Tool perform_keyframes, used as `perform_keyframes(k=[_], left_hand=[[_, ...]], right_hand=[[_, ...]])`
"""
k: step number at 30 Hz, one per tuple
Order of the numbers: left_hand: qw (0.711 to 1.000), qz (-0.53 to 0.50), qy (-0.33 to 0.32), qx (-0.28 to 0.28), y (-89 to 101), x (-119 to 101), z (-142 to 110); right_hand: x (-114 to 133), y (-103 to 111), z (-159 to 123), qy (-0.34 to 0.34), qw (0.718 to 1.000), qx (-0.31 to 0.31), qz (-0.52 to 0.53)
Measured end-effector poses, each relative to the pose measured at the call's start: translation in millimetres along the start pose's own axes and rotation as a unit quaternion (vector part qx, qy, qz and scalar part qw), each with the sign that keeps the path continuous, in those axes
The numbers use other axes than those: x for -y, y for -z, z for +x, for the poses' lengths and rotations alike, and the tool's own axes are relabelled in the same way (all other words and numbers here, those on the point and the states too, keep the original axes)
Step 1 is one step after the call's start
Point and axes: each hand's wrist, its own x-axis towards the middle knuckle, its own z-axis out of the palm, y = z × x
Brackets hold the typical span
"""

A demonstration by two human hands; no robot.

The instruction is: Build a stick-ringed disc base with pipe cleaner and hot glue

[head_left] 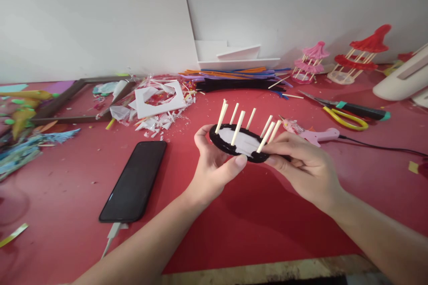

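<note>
A round white base with several pale upright sticks around its rim is held above the red table. Fuzzy black pipe cleaner edges the base. My left hand grips the base from the left, its thumb on the near rim and its fingers behind and beneath. At the right rim, my right hand pinches the black pipe cleaner, whose end shows dark between the fingers. Part of the right rim is hidden by those fingers.
A phone with a cable lies left. Behind are foam scraps, a brown frame and bundled pipe cleaners. At right are scissors, a pink glue gun, and pink and red stick models.
</note>
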Motion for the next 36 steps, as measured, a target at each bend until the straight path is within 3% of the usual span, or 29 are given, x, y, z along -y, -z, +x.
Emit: perform_keyframes(k=[10, 18, 23, 29, 33, 36], left_hand=[[0.999, -0.002, 0.032, 0.012, 1.5, 0.9, -1.5], [0.995, 0.039, 0.092, 0.027, 2.3, 0.6, -2.2], [0.994, -0.008, 0.103, 0.017, 4.5, 2.0, -1.7], [0.987, -0.069, 0.146, -0.008, 5.7, 1.8, 0.7], [0.984, -0.064, 0.156, -0.050, 2.9, -1.4, 0.7], [0.991, -0.044, 0.114, -0.053, 0.6, -3.3, 0.3]], right_hand=[[-4.1, -2.9, -1.4, -0.019, 0.999, -0.038, 0.018], [-9.3, -5.1, -0.9, -0.074, 0.987, -0.116, 0.082], [-22.8, -7.7, 0.5, -0.145, 0.959, -0.155, 0.189], [-23.3, -5.3, 14.0, -0.198, 0.898, -0.202, 0.337], [-26.9, -1.2, 18.3, -0.229, 0.873, -0.222, 0.369], [-31.9, 0.7, 17.7, -0.239, 0.872, -0.223, 0.365]])
